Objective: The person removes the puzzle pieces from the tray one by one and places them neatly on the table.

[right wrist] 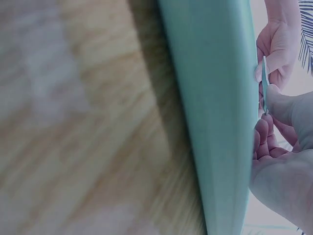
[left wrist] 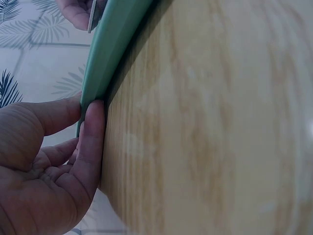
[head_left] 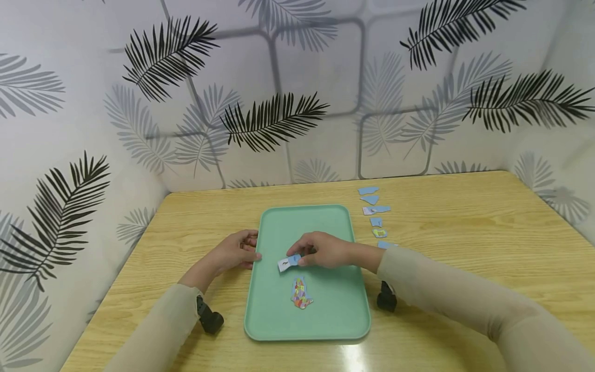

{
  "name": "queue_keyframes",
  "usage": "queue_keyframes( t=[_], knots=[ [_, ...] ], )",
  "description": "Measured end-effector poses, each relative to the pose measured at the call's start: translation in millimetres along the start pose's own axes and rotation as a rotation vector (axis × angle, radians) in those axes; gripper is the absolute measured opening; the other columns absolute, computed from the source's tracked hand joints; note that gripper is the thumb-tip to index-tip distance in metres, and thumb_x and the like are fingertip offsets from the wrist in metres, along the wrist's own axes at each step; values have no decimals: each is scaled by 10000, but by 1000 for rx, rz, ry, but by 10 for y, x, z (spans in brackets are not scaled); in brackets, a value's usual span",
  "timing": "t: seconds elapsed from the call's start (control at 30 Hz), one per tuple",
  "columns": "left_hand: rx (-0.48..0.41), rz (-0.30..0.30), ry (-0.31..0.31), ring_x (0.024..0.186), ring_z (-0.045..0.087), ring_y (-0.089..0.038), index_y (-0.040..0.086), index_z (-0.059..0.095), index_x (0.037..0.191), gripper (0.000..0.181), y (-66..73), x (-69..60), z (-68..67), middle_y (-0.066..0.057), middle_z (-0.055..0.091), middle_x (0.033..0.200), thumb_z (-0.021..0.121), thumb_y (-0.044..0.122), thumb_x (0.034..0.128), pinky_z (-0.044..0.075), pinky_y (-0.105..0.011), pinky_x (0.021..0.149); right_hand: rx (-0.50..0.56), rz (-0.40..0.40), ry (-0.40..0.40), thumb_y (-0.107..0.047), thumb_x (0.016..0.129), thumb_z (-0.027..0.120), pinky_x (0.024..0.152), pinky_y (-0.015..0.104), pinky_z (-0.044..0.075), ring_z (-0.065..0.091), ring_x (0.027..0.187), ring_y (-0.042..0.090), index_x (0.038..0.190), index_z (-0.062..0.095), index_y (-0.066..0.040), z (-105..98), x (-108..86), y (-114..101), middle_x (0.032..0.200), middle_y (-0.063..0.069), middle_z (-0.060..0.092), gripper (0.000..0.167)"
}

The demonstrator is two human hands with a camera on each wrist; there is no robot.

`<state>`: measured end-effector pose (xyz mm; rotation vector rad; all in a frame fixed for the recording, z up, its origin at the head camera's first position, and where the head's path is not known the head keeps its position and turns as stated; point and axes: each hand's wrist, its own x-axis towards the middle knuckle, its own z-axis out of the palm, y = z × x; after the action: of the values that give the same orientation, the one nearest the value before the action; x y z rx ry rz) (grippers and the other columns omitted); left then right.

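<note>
In the head view my right hand (head_left: 325,250) pinches a flat blue and white puzzle piece (head_left: 288,262) over the green tray (head_left: 321,320). The right wrist view shows that puzzle piece edge-on, between thumb and fingers. My left hand (head_left: 237,250) holds the tray's left rim; in the left wrist view the thumb lies on the rim's upper side and a finger is at its outer side. On the tray, nearer to me, lies a multicoloured group of puzzle pieces (head_left: 301,294), apparently joined.
To the right of the tray, several loose pieces lie in a column on the wooden table (head_left: 446,222), among them a blue piece (head_left: 370,199) and a yellow-green piece (head_left: 379,233). A patterned wall (head_left: 316,150) stands behind the table.
</note>
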<state>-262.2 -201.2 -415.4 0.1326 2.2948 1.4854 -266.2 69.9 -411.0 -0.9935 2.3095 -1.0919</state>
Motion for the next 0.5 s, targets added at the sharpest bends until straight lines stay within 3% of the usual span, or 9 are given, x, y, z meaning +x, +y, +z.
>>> queue_keyframes(
  t=[0.37, 0.5],
  knots=[
    [2, -8, -4, 910, 514, -218, -18, 359, 1454, 639, 17, 12, -12, -157, 464, 1164, 672, -17, 896, 566, -340, 734, -1, -74, 111, -59, 909, 680, 816, 294, 493, 553, 902, 134, 1169, 703, -84, -92, -134, 89, 1018, -39, 636, 262],
    [-6, -14, -5, 912, 511, -218, -19, 352, 1458, 643, 7, 6, -16, -157, 461, 1167, 669, -19, 898, 564, -340, 733, 5, -63, 139, -67, 907, 686, 797, 293, 494, 544, 882, 142, 1175, 703, -98, -126, -189, 110, 1037, -46, 640, 270]
  ],
)
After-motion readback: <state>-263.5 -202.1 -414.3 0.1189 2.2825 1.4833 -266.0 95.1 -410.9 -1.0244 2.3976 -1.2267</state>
